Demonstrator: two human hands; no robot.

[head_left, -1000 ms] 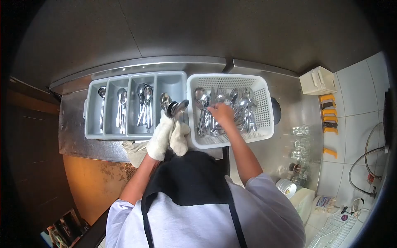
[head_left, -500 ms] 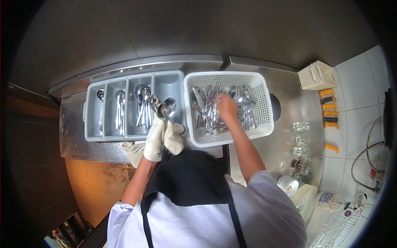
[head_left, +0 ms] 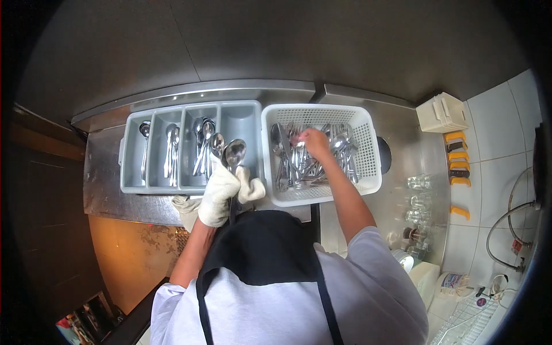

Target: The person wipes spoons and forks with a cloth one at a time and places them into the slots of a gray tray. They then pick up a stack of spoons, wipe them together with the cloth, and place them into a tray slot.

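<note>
Right below my cam, a black apron (head_left: 261, 247) over a pale shirt (head_left: 264, 305) fills the near side, w/ both forearms reaching fwd. L hand (head_left: 217, 195), wrapped in a white cloth (head_left: 250, 187), is clenched round a few spoons (head_left: 236, 152); their bowls stick up past the fingers, over the near part of the tray. R hand (head_left: 314, 144) is down in the basket w/ fingers curled narrow among the cutlery (head_left: 287, 150); fingertips are blurred, so I can't tell if it's got a piece.

Just L of the hands, a folded rag (head_left: 187, 208) hangs at the counter edge. Beyond it sits the grey tray (head_left: 240, 119), 4 compartments: a ladle-like piece (head_left: 144, 131) in the far-L one, slim spoons (head_left: 172, 146) in the 2nd, bigger spoons (head_left: 205, 135) in the 3rd. White perforated basket (head_left: 368, 138) is just R of the tray, forks, knives & spoons jumbled inside.

Farther R on the steel counter (head_left: 399, 144): a row of glasses (head_left: 418, 201). Past those, yellow-handled tools (head_left: 458, 164) line the tiled wall (head_left: 486, 129), near a cream container (head_left: 443, 113) in the back corner.
</note>
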